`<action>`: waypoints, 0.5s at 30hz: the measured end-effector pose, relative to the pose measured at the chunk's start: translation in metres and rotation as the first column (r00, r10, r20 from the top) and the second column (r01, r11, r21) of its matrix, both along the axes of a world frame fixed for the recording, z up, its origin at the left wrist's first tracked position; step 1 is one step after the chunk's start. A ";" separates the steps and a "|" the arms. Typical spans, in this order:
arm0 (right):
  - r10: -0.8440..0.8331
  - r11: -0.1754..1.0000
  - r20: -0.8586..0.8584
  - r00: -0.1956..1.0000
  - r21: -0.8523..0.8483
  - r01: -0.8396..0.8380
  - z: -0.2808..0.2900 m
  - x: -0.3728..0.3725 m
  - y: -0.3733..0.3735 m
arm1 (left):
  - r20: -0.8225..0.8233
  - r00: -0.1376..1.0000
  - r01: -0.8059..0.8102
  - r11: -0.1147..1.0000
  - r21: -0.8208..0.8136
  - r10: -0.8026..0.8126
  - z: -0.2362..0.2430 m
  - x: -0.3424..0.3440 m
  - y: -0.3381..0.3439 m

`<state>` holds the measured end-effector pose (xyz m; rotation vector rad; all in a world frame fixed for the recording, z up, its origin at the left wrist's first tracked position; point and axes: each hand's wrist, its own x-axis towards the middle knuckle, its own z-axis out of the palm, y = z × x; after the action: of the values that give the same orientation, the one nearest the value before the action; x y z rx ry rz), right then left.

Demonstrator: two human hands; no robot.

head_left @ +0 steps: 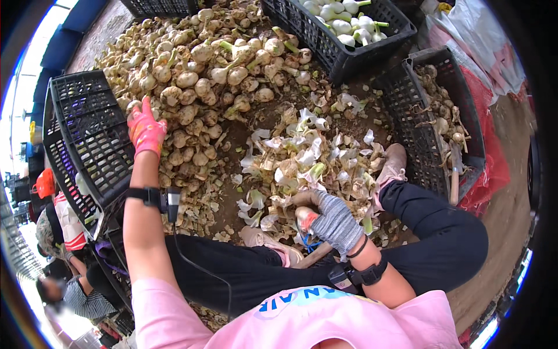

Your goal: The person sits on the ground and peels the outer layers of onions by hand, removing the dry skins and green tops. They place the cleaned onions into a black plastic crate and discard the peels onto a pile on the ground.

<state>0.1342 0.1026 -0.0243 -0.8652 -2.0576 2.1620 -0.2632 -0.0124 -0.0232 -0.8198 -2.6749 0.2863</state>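
Observation:
My left hand (148, 131), in a pink glove, reaches into the heap of dirt-streaked garlic bulbs (203, 87), its fingers extended over a bulb beside a black plastic crate (87, 139). My right hand (334, 224), in a grey glove with dark and orange fingertips, is curled low over the pile of papery skins and trimmings (308, 157); what it holds, if anything, I cannot make out. A wooden handle (311, 259) lies just below it, near blue cord, its far end hidden by the hand.
A crate of peeled white bulbs (360, 55) stands at the back. The right crate (407, 128) holds untrimmed bulbs and a wooden-handled tool (454, 186), beside red mesh sacks (485, 163). My bent legs frame the skins. Other people (87, 296) are at the left.

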 end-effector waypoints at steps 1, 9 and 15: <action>-0.047 0.998 -0.065 0.997 0.033 0.049 -0.008 0.001 -0.002 | 0.071 0.996 -0.049 0.991 -0.122 0.058 0.000 -0.004 0.006; -0.095 0.927 0.007 0.995 -0.364 0.091 0.000 -0.007 -0.002 | 0.258 0.911 0.213 0.902 0.376 -0.323 0.045 0.035 0.013; -0.206 0.970 -0.174 0.963 -0.167 0.177 0.026 -0.007 0.003 | 0.499 -0.001 -0.699 0.357 0.620 -0.867 0.059 0.193 0.022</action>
<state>0.1271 0.1051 0.0019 -0.7984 -1.6681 2.2184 -0.0698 0.0096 0.0359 -0.8557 -2.4169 -3.0700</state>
